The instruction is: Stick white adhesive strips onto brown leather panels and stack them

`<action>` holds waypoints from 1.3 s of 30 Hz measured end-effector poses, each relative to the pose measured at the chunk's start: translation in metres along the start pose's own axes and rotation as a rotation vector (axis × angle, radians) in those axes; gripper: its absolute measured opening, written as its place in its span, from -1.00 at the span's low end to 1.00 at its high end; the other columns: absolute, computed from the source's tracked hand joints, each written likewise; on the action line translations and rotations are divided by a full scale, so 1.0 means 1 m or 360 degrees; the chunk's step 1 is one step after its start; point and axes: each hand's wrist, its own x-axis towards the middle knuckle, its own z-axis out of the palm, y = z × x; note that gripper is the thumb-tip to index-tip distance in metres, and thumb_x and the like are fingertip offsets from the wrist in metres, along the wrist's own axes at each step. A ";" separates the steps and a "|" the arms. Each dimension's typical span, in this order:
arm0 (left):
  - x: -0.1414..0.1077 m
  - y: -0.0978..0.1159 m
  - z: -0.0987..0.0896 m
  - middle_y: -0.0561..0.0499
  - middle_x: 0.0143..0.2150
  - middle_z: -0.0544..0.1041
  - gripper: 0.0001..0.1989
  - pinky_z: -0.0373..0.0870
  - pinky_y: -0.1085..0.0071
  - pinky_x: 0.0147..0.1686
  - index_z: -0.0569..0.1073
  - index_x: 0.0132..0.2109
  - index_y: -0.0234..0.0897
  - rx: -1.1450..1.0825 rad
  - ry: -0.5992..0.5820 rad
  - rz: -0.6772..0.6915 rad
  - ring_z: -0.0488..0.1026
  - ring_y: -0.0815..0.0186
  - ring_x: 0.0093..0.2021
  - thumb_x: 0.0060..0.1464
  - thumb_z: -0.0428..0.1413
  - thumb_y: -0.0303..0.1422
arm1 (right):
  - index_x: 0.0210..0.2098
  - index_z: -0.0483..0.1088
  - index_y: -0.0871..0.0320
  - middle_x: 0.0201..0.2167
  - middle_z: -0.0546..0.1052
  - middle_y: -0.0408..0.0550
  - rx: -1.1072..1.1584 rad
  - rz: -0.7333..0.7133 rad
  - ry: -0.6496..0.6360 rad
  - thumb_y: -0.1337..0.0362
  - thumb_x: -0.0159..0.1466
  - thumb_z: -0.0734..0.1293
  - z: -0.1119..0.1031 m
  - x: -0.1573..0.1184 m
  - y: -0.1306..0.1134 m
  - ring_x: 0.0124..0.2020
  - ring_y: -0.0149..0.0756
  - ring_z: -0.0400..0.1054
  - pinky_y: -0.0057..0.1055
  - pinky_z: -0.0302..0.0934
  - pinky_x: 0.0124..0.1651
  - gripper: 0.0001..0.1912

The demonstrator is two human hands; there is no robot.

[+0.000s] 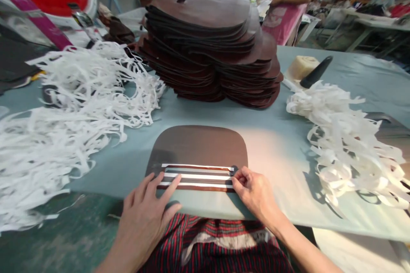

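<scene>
A brown leather panel (pixel 198 145) with rounded corners lies flat near the table's front edge. It has a long slot in it, with white tape strips (pixel 205 176) running along and beside the opening. My left hand (pixel 145 204) rests open on the panel's left side, fingers spread, with fingertips on the left ends of the strips. At the right end my right hand (pixel 253 187) is closed in a pinch on the end of a white tape strip. Its fingertips partly hide that end.
A tall stack of brown leather panels (pixel 211 51) stands behind. Loose white strips (pixel 64 132) heap at left, and another pile (pixel 349 136) lies at right. Beyond it are a cream block (pixel 303 67) and a black-handled tool (pixel 317 72). A person in a pink apron (pixel 285 8) stands across the table.
</scene>
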 end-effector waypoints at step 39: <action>0.051 -0.017 0.021 -0.13 0.21 0.32 -0.58 0.20 0.03 0.14 0.29 0.20 -0.18 -0.0297 0.0335 -0.0149 0.19 0.02 0.22 0.24 0.01 -0.21 | -0.37 0.35 0.15 -0.38 0.36 -0.04 -0.0263 -0.0998 0.0128 0.33 0.39 0.08 0.017 0.031 -0.022 -0.42 -0.33 0.33 -0.43 0.28 -0.33 -0.72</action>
